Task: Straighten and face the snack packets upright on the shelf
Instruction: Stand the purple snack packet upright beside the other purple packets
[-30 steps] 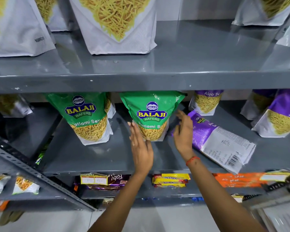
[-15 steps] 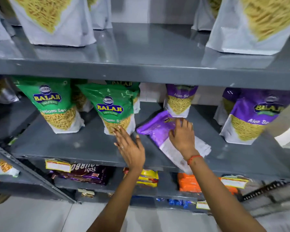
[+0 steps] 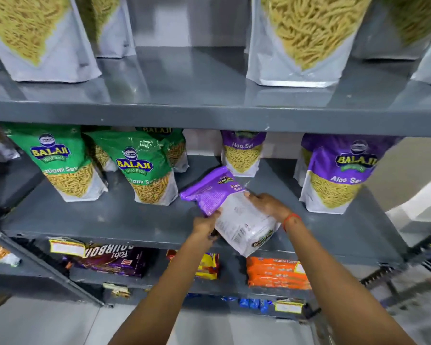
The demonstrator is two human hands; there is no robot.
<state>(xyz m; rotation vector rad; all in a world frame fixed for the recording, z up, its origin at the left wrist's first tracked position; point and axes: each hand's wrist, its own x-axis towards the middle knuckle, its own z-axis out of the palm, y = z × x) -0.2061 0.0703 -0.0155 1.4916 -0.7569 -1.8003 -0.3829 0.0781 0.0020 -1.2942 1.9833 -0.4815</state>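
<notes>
Fallen purple packet (image 3: 230, 210) lies back-up near front edge of shelf (image 3: 110, 220). Left hand (image 3: 204, 226), right hand (image 3: 268, 204) both closed on its sides.

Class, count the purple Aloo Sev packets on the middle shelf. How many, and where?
3. One upright at the back, one upright at the right, one lying flat between both hands. Others may hide behind.
</notes>
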